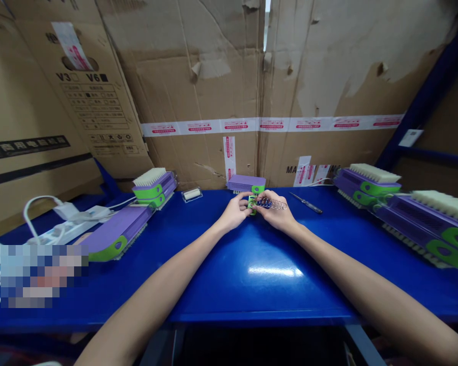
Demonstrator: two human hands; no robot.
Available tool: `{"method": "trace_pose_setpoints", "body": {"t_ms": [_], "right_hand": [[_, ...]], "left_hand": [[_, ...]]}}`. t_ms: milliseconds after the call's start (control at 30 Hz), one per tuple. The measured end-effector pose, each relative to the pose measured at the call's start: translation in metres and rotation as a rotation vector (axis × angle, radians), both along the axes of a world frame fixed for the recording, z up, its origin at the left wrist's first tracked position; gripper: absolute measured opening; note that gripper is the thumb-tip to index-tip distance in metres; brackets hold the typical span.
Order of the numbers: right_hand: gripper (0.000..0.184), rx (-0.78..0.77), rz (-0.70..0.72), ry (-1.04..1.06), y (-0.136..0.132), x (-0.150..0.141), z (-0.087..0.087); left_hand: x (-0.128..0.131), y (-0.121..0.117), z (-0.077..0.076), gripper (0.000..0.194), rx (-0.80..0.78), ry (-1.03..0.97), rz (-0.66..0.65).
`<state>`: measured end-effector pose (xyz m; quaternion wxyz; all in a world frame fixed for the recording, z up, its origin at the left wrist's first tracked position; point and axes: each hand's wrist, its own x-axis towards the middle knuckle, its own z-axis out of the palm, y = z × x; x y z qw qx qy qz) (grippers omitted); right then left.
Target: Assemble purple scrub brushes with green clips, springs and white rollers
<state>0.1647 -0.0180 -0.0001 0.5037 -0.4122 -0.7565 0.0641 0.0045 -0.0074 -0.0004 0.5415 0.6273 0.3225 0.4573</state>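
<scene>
Above the middle of the blue table, my two hands meet at a small bright-green part (252, 207). My left hand (233, 212) pinches its left side, fingers curled. My right hand (278, 217) is closed from the other side, thumb and fingers at the green part and the near end of a shiny metal coil spring (277, 204). The spring stretches to the right across the right hand. Fingers hide how spring and green part meet. Just behind my hands sits a purple brush (246, 182) with a green end.
A screwdriver (307, 203) lies right of my hands. Left stand stacked brushes (154, 188), another purple brush (116, 229), a small clear pack (192, 194) and a power strip (66, 227) with white cables. More brushes (370, 185) line the right; cardboard (198, 91) walls the back.
</scene>
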Motion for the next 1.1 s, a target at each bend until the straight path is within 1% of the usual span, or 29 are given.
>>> {"method": "trace_pose_setpoints", "body": {"t_ms": [233, 333, 500, 600, 700, 800, 1000, 1100], "right_hand": [[0.014, 0.021, -0.025, -0.069, -0.0005, 0.0016, -0.0007], [0.014, 0.032, -0.019, -0.075, -0.0004, 0.0019, -0.0015], [0.013, 0.021, -0.019, -0.079, -0.0012, 0.0020, -0.0002], [0.013, 0.027, 0.018, -0.103, -0.0031, 0.0038, 0.0019], [0.019, 0.043, 0.071, -0.159, -0.0053, 0.0050, 0.0037], [0.022, 0.059, 0.072, -0.201, -0.0067, 0.0037, 0.0053], [0.010, 0.097, 0.089, -0.296, -0.0076, 0.0021, 0.0071], [0.009, 0.113, 0.075, -0.289, -0.0068, 0.0024, 0.0035]], "left_hand": [[-0.0004, -0.0027, 0.0031, 0.054, -0.034, -0.006, 0.020], [-0.0006, -0.0039, 0.0049, 0.052, -0.042, -0.017, 0.011], [0.0009, -0.0045, 0.0059, 0.050, -0.060, -0.027, 0.033], [0.0015, -0.0038, 0.0058, 0.048, -0.062, -0.009, 0.064], [0.0012, -0.0031, 0.0056, 0.047, -0.048, 0.019, 0.082], [0.0014, -0.0030, 0.0053, 0.047, -0.032, 0.032, 0.086], [0.0036, -0.0050, 0.0072, 0.046, -0.041, 0.060, 0.095], [0.0032, -0.0058, 0.0084, 0.045, -0.040, 0.070, 0.083]]}}
